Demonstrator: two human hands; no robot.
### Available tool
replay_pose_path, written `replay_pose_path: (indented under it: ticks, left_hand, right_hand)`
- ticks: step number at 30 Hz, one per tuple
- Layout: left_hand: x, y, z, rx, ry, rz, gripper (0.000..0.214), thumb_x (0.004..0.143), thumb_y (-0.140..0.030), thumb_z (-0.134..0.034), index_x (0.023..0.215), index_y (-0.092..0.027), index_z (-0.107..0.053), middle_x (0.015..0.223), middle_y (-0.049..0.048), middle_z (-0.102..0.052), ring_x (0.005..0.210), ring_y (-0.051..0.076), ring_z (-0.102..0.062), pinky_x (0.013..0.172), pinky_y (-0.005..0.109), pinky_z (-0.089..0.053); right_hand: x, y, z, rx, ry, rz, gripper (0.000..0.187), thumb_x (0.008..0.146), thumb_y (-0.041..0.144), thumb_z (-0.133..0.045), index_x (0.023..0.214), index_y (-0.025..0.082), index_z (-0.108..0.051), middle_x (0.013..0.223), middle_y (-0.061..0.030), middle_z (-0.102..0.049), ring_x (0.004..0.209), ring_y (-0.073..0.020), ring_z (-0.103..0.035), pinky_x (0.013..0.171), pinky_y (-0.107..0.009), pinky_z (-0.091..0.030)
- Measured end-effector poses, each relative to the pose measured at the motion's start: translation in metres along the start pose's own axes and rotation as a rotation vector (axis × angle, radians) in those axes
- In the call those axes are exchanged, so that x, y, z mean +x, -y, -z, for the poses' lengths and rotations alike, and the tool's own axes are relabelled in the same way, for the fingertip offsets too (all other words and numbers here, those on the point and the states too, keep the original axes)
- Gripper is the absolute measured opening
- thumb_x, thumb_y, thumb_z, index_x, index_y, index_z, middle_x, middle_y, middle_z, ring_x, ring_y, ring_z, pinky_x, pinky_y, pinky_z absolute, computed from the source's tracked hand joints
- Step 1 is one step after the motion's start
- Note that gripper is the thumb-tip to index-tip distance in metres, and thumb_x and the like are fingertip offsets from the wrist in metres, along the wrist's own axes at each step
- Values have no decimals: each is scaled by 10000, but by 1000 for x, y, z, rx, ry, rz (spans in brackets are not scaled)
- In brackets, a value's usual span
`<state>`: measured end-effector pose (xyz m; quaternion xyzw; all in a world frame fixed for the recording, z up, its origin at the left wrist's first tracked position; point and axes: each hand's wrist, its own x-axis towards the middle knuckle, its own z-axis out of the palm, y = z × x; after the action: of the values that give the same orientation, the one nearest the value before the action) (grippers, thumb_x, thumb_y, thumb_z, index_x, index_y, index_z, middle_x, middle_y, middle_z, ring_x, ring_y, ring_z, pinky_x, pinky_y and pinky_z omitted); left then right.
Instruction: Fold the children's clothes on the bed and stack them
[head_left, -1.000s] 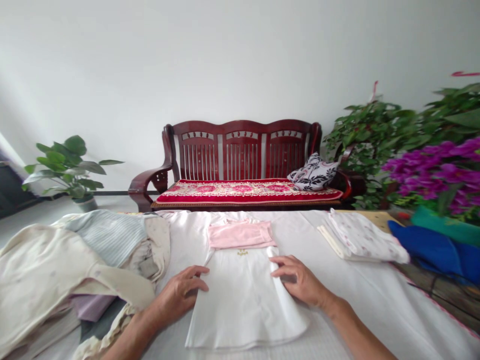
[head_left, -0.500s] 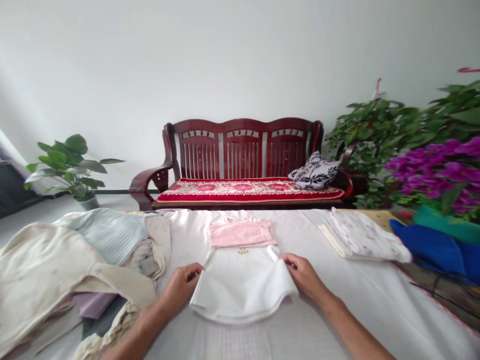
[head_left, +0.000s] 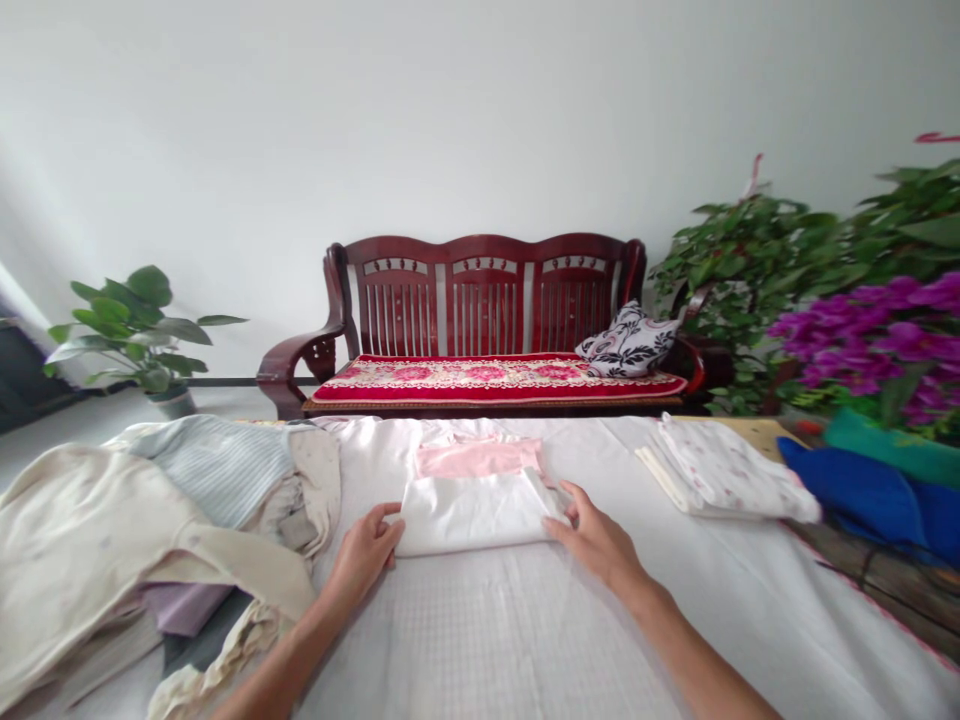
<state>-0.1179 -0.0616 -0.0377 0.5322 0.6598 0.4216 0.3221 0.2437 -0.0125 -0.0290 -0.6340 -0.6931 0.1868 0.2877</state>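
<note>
A small white garment (head_left: 472,512) with a pink top part (head_left: 480,458) lies folded in half on the white sheet (head_left: 525,620) in front of me. My left hand (head_left: 366,548) grips its left edge with curled fingers. My right hand (head_left: 592,535) holds its right edge, fingers pinched on the cloth. Both forearms reach in from the bottom of the view.
A heap of unfolded cream, striped and purple clothes (head_left: 150,530) lies at the left. A folded patterned stack (head_left: 724,480) sits at the right, with blue cloth (head_left: 862,495) and purple flowers (head_left: 885,335) beyond. A wooden bench (head_left: 484,325) stands behind the table.
Both hands lifted the white garment's lower half and folded it away from me over the upper half; it now lies as a short flat rectangle.
</note>
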Motion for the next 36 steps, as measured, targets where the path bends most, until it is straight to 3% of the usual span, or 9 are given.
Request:
replay_pose_path:
  ticks: [7, 11, 16, 19, 21, 24, 30, 33, 36]
  left_hand:
    - [-7, 4, -4, -116, -10, -55, 644, 798, -521, -585, 1284, -101, -553, 490, -110, -455, 444, 123, -468, 489, 237, -352]
    - [-15, 2, -3, -90, 11, -131, 669, 753, -405, -666, 1357, -157, -517, 614, -106, -471, 515, 93, -447, 543, 229, -367]
    - [-15, -3, 0, -242, -31, -180, 644, 798, -412, -651, 1375, -170, -499, 644, -93, -454, 556, 88, -443, 538, 220, -348]
    - [-13, -6, 0, -328, -45, -145, 657, 785, -448, -672, 1357, -176, -500, 666, -88, -460, 549, 83, -464, 515, 214, -354]
    - [-13, -7, -1, -338, -33, -122, 639, 772, -464, -685, 1321, -181, -525, 657, -90, -455, 531, 80, -465, 503, 212, -361]
    - [-15, -6, -2, -338, -15, -121, 562, 751, -480, -703, 1215, -179, -604, 629, -87, -443, 527, 86, -457, 502, 212, -378]
    - [-16, 3, 2, -245, -87, -177, 363, 731, -449, -729, 973, -178, -722, 717, -10, -589, 672, 125, -527, 636, 235, -429]
    - [-13, 9, 1, -230, -20, -127, 373, 721, -450, -734, 963, -166, -724, 599, -45, -498, 561, 100, -434, 530, 215, -337]
    - [-11, 14, 0, -228, 29, -112, 348, 729, -447, -729, 930, -163, -719, 548, -71, -416, 514, 84, -362, 497, 209, -274]
  right_hand:
    - [-13, 9, -8, -229, -154, 97, 623, 772, 209, -603, 1386, 254, -508, 1134, -102, -651, 913, -255, -646, 676, -317, -422]
    - [-15, 6, -12, -168, -200, 119, 580, 767, 161, -557, 1335, 280, -554, 1029, -76, -689, 823, -236, -646, 675, -325, -424]
    - [1, 7, 0, 462, -150, 11, 430, 785, 363, -610, 1197, 240, -613, 747, 1, -650, 698, -200, -606, 650, -315, -450]
    - [10, 5, 11, 872, -142, -130, 552, 731, 464, -686, 1208, 208, -578, 818, -16, -656, 754, -201, -617, 646, -299, -468]
    - [12, 2, 14, 993, -84, -219, 542, 707, 447, -706, 1187, 227, -580, 875, -26, -660, 798, -208, -633, 685, -315, -495]
    - [10, -2, 12, 984, -22, -279, 469, 711, 397, -681, 1143, 237, -596, 846, -24, -648, 786, -221, -643, 701, -344, -511]
    - [11, -3, 13, 997, 39, -163, 393, 748, 409, -625, 1091, 220, -655, 881, -35, -699, 802, -209, -644, 689, -305, -481]
    - [7, -4, 14, 838, 158, -154, 458, 785, 469, -632, 1168, 223, -682, 928, -45, -724, 803, -211, -639, 667, -299, -457]
    - [3, -4, 10, 791, 196, -68, 517, 701, 420, -744, 1168, 202, -705, 955, -50, -735, 874, -230, -639, 753, -323, -463]
